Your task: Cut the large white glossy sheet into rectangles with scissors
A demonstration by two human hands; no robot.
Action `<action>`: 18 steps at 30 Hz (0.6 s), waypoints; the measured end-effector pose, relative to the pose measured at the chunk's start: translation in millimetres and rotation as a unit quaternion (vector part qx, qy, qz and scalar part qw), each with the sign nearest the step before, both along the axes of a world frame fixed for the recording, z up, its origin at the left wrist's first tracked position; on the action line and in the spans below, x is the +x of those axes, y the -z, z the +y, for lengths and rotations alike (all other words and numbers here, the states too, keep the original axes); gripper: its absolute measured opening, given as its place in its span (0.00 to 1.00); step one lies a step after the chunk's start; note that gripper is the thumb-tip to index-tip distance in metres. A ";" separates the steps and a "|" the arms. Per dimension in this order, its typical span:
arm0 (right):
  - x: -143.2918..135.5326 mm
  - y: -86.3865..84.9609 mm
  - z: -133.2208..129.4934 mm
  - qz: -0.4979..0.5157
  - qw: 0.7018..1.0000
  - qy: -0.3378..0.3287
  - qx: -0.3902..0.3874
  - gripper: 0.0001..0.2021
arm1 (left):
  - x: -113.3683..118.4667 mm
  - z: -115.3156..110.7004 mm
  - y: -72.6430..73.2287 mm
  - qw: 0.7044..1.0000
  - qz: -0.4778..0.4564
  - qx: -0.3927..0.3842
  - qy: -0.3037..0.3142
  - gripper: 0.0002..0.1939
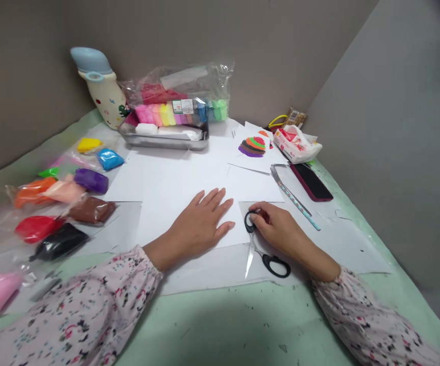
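My left hand lies flat, fingers outstretched, on a white sheet of paper. To its right, my right hand pinches one black handle loop of a pair of scissors. The scissors' blades are spread, with one tip pointing toward me and the other handle loop below my wrist. Beyond the hands, a small sheet carries a striped drawing in red, green, orange, brown and purple. A fork and a patterned turquoise stick lie right of my right hand.
Bagged clay pieces, such as the black one and the blue one, spread along the left. A metal tray with a clear bag of colourful clay stands behind, beside a bottle. A phone and tissue pack lie right.
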State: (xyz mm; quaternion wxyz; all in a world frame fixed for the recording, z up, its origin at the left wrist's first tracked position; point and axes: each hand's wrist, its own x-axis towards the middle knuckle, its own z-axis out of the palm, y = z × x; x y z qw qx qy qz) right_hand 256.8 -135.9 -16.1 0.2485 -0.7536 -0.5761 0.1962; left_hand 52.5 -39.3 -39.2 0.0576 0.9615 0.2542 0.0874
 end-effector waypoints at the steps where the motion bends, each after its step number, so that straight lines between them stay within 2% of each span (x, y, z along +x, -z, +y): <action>1: 0.5 -0.4 2.1 0.013 1.000 0.003 -0.003 0.12 | 0.0 -0.2 -0.1 1.000 0.002 0.000 0.000 0.32; 13: 5.5 4.6 5.4 0.094 0.995 0.024 0.005 0.11 | 1.6 -0.2 -0.2 1.000 0.009 0.002 -0.004 0.31; 18: 1.9 5.9 3.2 0.081 0.996 -0.030 0.031 0.14 | 1.6 -0.5 -0.5 1.000 0.007 0.003 -0.004 0.32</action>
